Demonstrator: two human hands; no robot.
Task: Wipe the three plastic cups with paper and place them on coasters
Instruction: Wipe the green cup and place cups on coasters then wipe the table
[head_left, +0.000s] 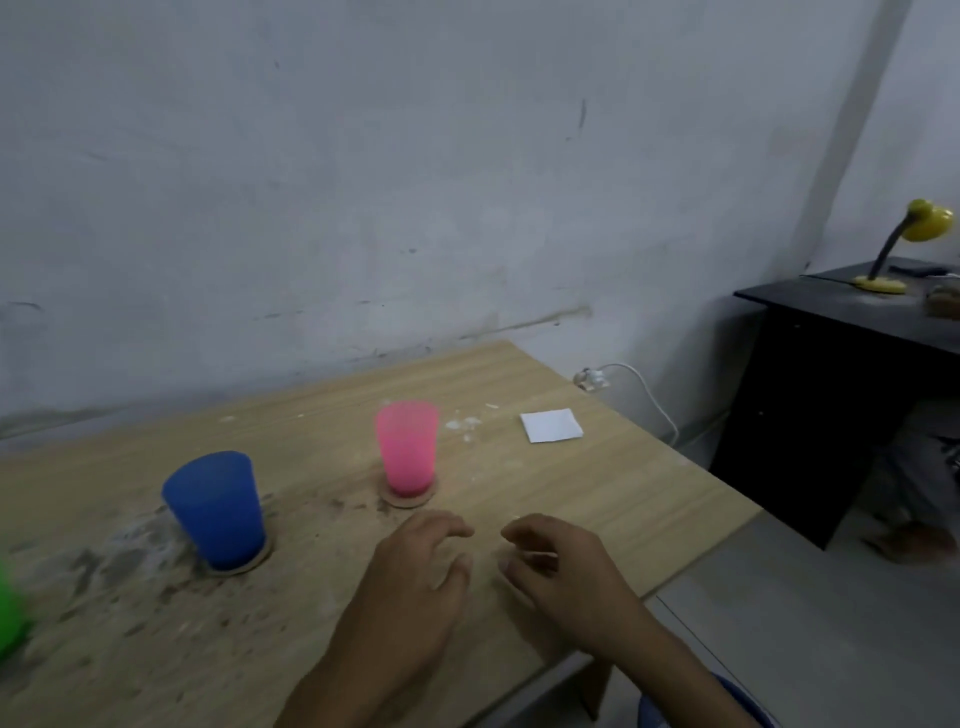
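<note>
We have a single wide-angle view from head height, looking forward and down across the light wooden table (519, 478) toward the scuffed white wall (363, 182). Our two hands sit close at the bottom edge; the view tilts, leaning rightward.

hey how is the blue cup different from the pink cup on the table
The blue cup is opaque and dark, while the pink cup is lighter and looks slightly see-through. The blue cup stands nearer the camera and further left; the pink cup is further back, closer to the white paper square. The table around the blue cup is more stained than around the pink cup. Both sit on round coasters with the wider end up, untouched by either hand.
</note>
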